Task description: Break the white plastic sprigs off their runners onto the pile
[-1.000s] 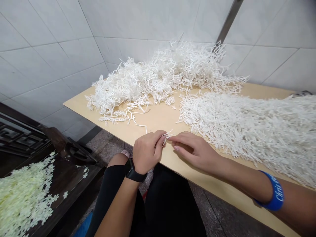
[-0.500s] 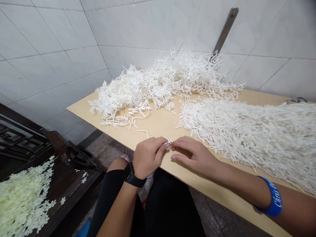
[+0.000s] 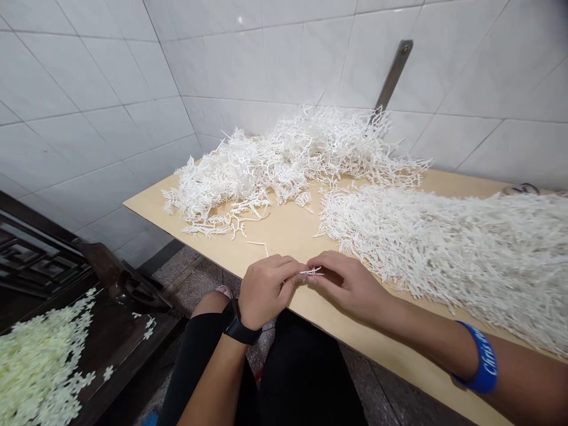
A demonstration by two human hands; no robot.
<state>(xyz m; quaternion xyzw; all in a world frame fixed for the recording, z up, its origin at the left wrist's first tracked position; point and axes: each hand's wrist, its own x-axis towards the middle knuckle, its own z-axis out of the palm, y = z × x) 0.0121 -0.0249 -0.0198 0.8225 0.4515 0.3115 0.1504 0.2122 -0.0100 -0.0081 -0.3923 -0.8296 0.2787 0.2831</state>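
Both arms reach in from below and from the right, and the two hands meet just above the table's (image 3: 288,228) front edge. The left hand (image 3: 266,290) wears a black watch (image 3: 239,322) on its wrist. Its thumb and pointer finger pinch a small white piece (image 3: 314,271). The right hand (image 3: 344,278) bends its thumb and finger around the other side, with a narrow gap; I cannot tell if they squeeze the piece too. A blue band (image 3: 483,361) goes around the right arm.

The white piece is between the hands. It looks thin and stringy, like tiny twigs lying sideways. A flat white pile (image 3: 444,254) is near the right hand.
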